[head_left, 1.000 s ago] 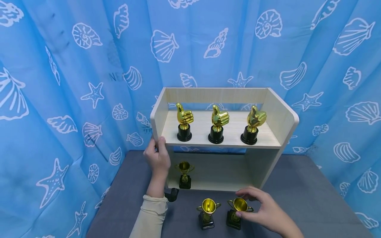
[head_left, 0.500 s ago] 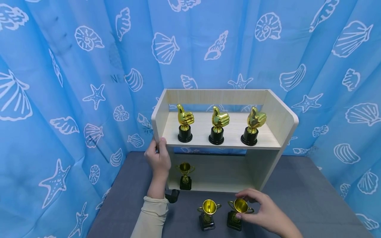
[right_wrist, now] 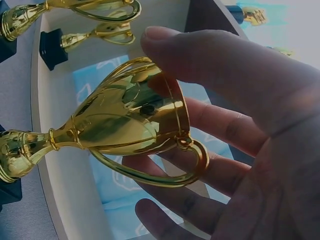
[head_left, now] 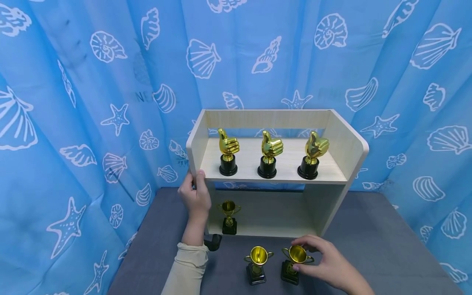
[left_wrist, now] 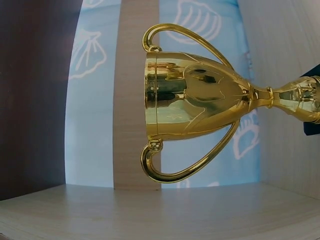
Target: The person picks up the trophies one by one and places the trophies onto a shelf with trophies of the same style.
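My left hand [head_left: 196,196] grips the front edge of the left side panel of a pale wooden two-tier shelf [head_left: 280,181], thumb in front. My right hand [head_left: 324,262] curls round the bowl of a gold two-handled trophy cup [head_left: 297,255] on a black base, which stands on the table before the shelf. In the right wrist view its thumb lies along one side of this trophy cup [right_wrist: 135,115], with fingers behind. Left of it stands a matching trophy cup [head_left: 259,256]. A third trophy cup [head_left: 229,209] stands on the lower tier at left, close up in the left wrist view.
Three gold thumbs-up trophies stand in a row on the upper tier: left trophy [head_left: 228,152], middle trophy [head_left: 270,155], right trophy [head_left: 312,155]. A grey cloth [head_left: 372,233] covers the table. Behind hangs a blue curtain [head_left: 236,53] with white seashell prints.
Only a slight shift of the head view shows. Both hands, the shelf and all the trophies keep their places.
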Motion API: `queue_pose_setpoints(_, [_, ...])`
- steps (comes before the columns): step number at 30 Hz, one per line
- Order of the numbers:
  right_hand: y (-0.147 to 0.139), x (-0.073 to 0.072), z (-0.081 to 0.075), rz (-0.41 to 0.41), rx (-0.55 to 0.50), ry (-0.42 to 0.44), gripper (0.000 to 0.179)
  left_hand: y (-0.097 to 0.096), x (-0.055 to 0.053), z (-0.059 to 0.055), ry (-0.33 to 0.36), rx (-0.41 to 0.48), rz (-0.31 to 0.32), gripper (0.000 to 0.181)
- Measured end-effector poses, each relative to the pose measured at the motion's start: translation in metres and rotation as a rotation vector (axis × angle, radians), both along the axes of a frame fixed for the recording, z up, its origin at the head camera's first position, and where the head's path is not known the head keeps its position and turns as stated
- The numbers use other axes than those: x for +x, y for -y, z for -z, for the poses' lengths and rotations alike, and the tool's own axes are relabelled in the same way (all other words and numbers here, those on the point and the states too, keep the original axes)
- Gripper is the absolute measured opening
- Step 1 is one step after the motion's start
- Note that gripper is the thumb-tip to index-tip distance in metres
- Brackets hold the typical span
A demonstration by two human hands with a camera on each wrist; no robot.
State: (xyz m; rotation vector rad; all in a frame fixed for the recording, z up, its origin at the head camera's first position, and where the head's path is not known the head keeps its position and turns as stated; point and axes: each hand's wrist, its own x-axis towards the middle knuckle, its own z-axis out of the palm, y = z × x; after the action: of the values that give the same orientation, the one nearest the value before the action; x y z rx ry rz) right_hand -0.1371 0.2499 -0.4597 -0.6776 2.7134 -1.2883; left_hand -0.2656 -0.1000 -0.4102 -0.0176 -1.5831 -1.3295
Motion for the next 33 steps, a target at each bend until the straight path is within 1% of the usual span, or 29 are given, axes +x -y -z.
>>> queue_pose_setpoints(1, [0.0, 0.0, 0.001, 0.0, -0.002, -0.001, 0.038, 0.0, 0.0, 0.001, 0.0, 0.001, 0.001, 0.031])
queue_pose_setpoints(4, [0.0, -0.001, 0.002, -0.003, -0.009, 0.012, 0.039, -0.002, 0.003, -0.004, 0.001, 0.007, -0.003, 0.029])
queue_pose_setpoints(6, [0.0, -0.001, 0.003, -0.004, -0.012, 0.024, 0.039, -0.006, 0.009, -0.011, -0.008, 0.013, -0.012, 0.027])
queue_pose_setpoints(10, [0.001, -0.002, 0.004, 0.0, -0.017, 0.051, 0.04, -0.011, 0.021, -0.024, -0.018, 0.016, -0.003, 0.025])
queue_pose_setpoints(14, [0.001, -0.003, 0.006, 0.0, -0.023, 0.061, 0.04, -0.012, 0.025, -0.029, -0.021, 0.012, 0.007, 0.025])
queue_pose_setpoints(23, [0.002, -0.005, 0.01, -0.022, -0.05, 0.088, 0.041, -0.011, 0.024, -0.026, -0.031, 0.013, 0.013, 0.026])
queue_pose_setpoints(28, [0.003, -0.006, 0.011, -0.035, -0.058, 0.112, 0.041, -0.005, 0.009, -0.012, -0.013, 0.014, -0.002, 0.026])
queue_pose_setpoints(30, [0.003, -0.006, 0.011, -0.036, -0.056, 0.113, 0.041, -0.003, 0.003, -0.005, 0.004, 0.008, -0.008, 0.027])
queue_pose_setpoints(33, [0.003, -0.006, 0.012, -0.038, -0.054, 0.111, 0.041, 0.0, 0.0, 0.001, 0.025, -0.006, -0.004, 0.029])
